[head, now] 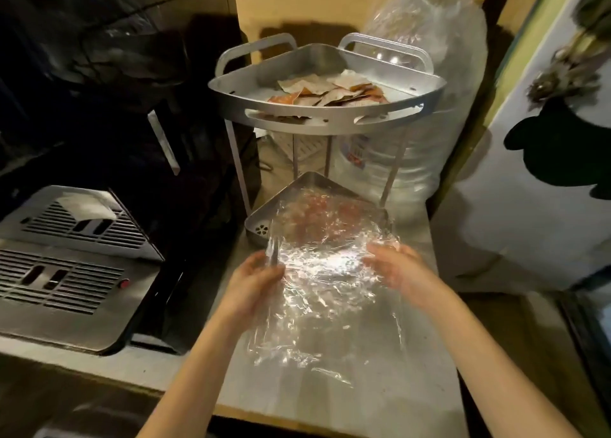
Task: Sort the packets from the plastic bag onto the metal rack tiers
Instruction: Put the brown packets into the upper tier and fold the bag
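Both hands grip clear plastic bag (317, 272) over table (413, 355): left hand (254, 282) pinches its left edge, right hand (393, 269) its right. Bag mouth lies over lower tier (264, 221) of metal rack (330, 120). Packets (330, 90) heaped in upper tier. Reddish contents show blurred through bag.

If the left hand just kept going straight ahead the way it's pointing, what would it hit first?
Probably the lower tier of the metal rack. The left hand, gripping the clear plastic bag, points forward at that tray's near edge, though depth is hard to judge.
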Motion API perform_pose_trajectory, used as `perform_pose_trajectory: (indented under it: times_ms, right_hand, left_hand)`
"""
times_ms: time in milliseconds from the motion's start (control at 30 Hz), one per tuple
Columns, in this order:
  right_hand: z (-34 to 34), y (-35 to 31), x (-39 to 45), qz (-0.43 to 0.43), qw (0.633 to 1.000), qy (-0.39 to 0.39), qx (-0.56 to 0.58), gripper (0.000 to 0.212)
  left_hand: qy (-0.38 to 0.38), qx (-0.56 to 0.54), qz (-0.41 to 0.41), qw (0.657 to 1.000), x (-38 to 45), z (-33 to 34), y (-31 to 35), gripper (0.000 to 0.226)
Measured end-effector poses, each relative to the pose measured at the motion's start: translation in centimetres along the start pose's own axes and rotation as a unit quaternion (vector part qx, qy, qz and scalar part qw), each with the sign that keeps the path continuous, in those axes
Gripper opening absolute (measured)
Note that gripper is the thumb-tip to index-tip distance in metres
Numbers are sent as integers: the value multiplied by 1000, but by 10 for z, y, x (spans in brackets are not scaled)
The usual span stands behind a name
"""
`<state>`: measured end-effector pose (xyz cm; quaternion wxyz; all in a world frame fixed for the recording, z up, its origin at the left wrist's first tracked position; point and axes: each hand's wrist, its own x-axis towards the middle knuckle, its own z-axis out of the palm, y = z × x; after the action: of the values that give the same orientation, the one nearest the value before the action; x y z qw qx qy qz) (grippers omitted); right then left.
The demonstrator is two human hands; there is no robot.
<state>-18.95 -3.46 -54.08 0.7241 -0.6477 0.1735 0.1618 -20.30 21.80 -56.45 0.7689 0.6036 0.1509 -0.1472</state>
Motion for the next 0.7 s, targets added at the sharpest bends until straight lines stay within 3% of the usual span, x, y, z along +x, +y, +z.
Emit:
perform_pose_trajectory:
  times_ms: [67, 200, 333, 467, 600, 700]
  right_hand:
    - [-5, 2, -3, 20, 1000, 0, -13, 70]
    - [-10, 4, -5, -29, 998, 56, -24, 102]
    - [-14, -3, -14, -105, 994, 35, -20, 69]
    - [-18, -15, -22, -109, 992, -21, -64, 38]
    - [-22, -24, -22, -120, 984, -39, -124, 43]
    - [-22, -27, -22, -135, 973, -45, -180, 54]
  left_hand:
    - [21, -9, 14, 1000, 3, 9, 4, 44]
    - [23, 20, 70, 997, 4, 22, 11, 64]
    - [12, 41, 74, 996, 7, 23, 18, 74]
    - [-54, 116, 88, 988, 13, 17, 31, 46]
    - [-74, 183, 74, 977, 15, 10, 41, 61]
    - [-71, 267, 89, 957, 10, 10, 51, 57]
